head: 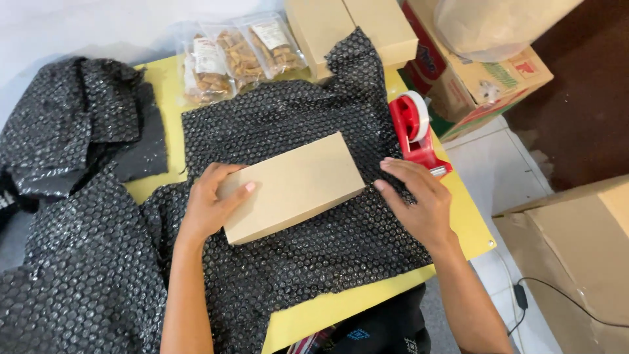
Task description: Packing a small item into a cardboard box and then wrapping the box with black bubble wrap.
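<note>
On a sheet of black bubble wrap (295, 262) mid-surface, the left hand (209, 206) presses flat, ungrasping, steadying a plain brown cardboard box (291, 187), while the open right hand (419, 200) flattens wrap near the right edge.

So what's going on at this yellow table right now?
A person has a plain brown cardboard box lying on a sheet of black bubble wrap spread over the yellow table. The left hand rests on the box's left end; the right hand lies flat on the wrap beside its right end. A red tape dispenser sits just beyond, with snack bags at the far edge.
</note>
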